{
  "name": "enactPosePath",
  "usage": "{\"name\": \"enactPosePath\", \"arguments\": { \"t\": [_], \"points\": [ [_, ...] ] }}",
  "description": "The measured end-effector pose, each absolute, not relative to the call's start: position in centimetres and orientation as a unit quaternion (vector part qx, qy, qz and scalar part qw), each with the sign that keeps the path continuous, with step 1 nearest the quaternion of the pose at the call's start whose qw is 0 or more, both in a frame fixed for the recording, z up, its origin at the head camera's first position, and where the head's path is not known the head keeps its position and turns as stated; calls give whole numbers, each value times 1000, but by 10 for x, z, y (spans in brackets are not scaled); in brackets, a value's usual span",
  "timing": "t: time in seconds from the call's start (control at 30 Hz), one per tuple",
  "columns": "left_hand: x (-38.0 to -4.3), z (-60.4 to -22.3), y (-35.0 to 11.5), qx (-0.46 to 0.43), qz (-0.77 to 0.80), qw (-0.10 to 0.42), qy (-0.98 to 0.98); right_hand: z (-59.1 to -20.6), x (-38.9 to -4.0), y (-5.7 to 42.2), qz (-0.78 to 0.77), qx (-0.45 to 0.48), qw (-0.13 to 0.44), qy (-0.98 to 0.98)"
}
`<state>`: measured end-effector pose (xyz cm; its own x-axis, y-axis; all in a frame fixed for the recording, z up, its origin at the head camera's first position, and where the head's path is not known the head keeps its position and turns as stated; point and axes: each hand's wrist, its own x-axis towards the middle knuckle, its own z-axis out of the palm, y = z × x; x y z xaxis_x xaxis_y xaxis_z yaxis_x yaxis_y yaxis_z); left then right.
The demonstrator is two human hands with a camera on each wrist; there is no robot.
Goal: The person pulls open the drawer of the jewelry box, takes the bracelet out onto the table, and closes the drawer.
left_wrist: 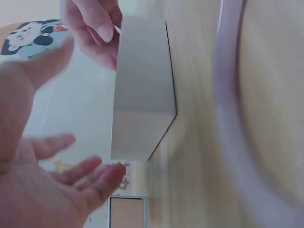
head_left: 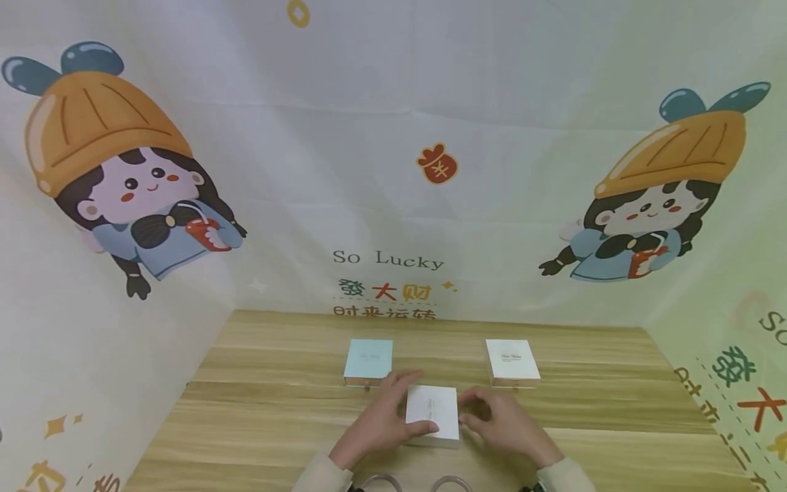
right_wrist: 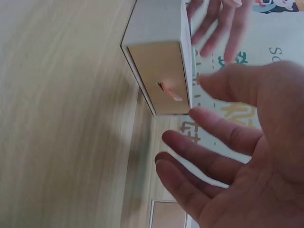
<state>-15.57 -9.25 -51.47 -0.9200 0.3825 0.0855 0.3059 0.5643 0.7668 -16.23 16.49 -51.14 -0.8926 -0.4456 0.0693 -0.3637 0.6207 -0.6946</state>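
Observation:
A white box lies on the wooden table in front of the person, small print on its lid. Its end toward the right hand is a tan drawer front with a short pink ribbon tab. The left hand is at the box's left side, thumb over the lid and fingers spread beside it. At the right side is the right hand, its loosely bent fingers close to the drawer front. In the right wrist view, thumb and fingertips stand apart, with the ribbon hanging free of them.
Behind, a light blue box stands at left and another white box at right, their tan fronts facing the person. Pale curved loops show at the near edge. A printed cloth walls the table's back and sides.

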Motion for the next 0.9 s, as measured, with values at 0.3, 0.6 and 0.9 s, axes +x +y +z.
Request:
{"name": "enactPosePath", "arguments": {
  "t": [0.3,0.6,0.9],
  "points": [
    [-129,-514,-93,65,505,39,860,-506,-176,165,-352,-268,63,895],
    [-121,-523,-91,72,502,35,861,-508,-192,160,-352,-278,97,889],
    [-126,-527,-88,68,513,34,855,-510,-190,157,-378,-259,108,882]
  ]
}}
